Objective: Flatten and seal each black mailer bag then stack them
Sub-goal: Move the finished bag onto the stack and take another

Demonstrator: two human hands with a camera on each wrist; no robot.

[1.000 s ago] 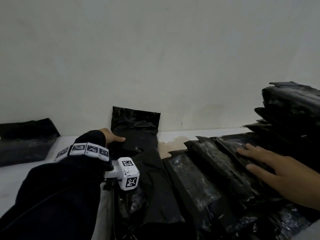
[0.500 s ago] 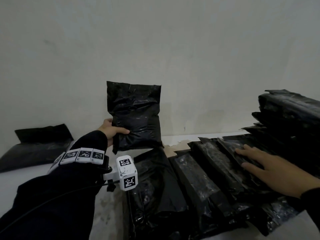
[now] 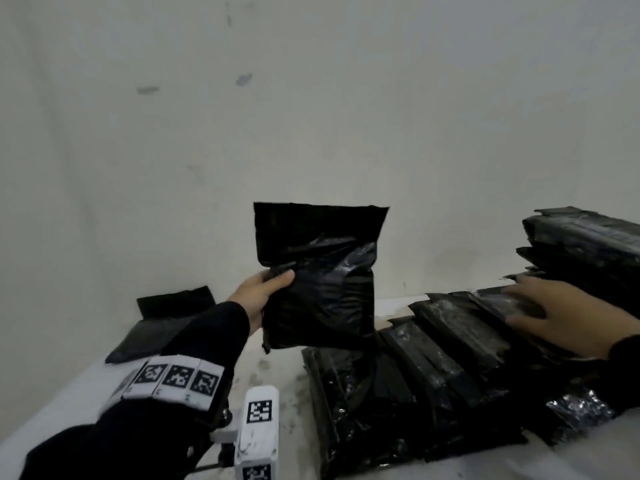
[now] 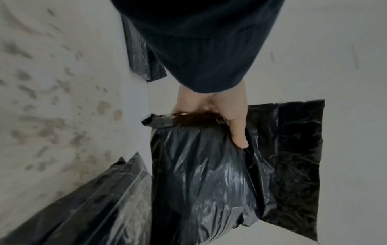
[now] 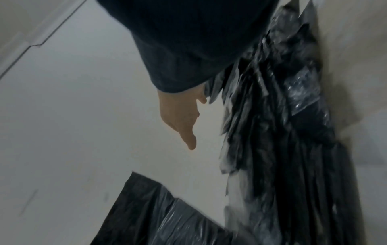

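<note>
Left hand (image 3: 259,294): one black mailer bag (image 3: 320,285) is gripped at its edge and held upright above the table (image 3: 270,372). Right hand (image 3: 568,317): fingers spread flat, laid on the row of bags (image 3: 450,344) beside it.

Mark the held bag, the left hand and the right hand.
held bag (image 3: 322,303): head view, on the bulging middle of its front.
left hand (image 3: 260,295): head view, on the back of the hand gripping the bag's edge.
right hand (image 3: 568,315): head view, on the back of the hand.

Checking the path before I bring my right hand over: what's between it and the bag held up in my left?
In the head view, fanned black mailers on the table lie between the right hand and the held bag.
</note>
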